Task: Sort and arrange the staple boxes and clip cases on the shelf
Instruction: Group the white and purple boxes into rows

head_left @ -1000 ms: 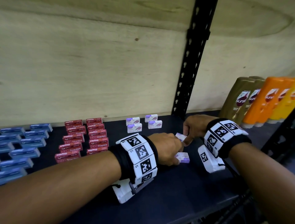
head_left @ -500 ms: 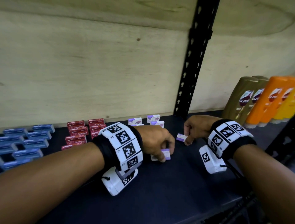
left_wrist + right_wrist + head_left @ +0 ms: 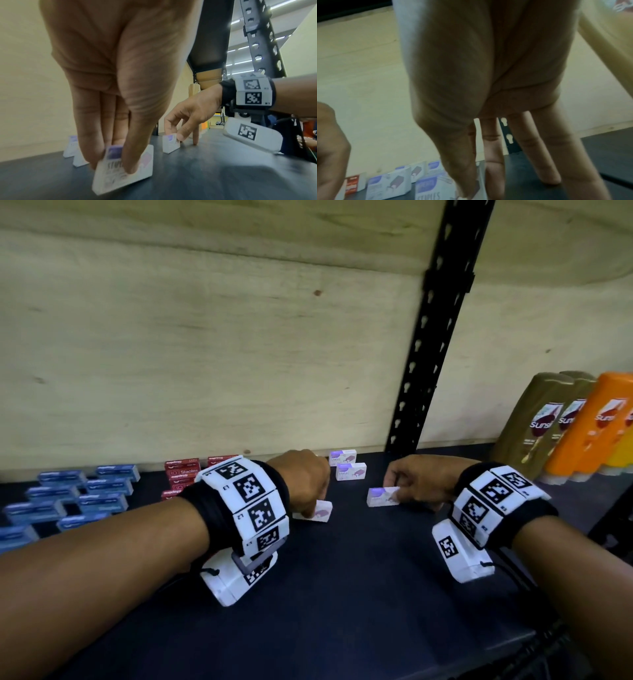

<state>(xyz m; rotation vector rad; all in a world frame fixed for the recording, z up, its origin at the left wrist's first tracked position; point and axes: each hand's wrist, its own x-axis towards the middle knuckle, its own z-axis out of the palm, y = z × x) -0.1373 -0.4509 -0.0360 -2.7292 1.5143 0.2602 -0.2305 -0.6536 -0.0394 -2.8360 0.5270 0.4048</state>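
My left hand (image 3: 310,506) pinches a white-and-purple staple box (image 3: 322,512) between thumb and fingers, its lower edge on the dark shelf (image 3: 342,604). The left wrist view shows this box (image 3: 109,180) tilted under the fingertips. My right hand (image 3: 394,494) pinches a second white-and-purple box (image 3: 380,496) standing on the shelf a little to the right, seen close in the right wrist view (image 3: 426,189). Two matching boxes (image 3: 350,471) sit behind, by the back wall. Red staple boxes (image 3: 183,470) and blue boxes (image 3: 85,496) lie in rows to the left.
Brown shampoo bottles (image 3: 541,426) and orange bottles (image 3: 592,422) stand at the right. A black slotted upright (image 3: 428,344) rises behind the hands against the plywood back wall (image 3: 205,354). The shelf's front edge runs at the lower right.
My left hand has carried its box leftward, away from the right hand, and set it toward the shelf. The right hand has barely shifted, its box now upright on the shelf.
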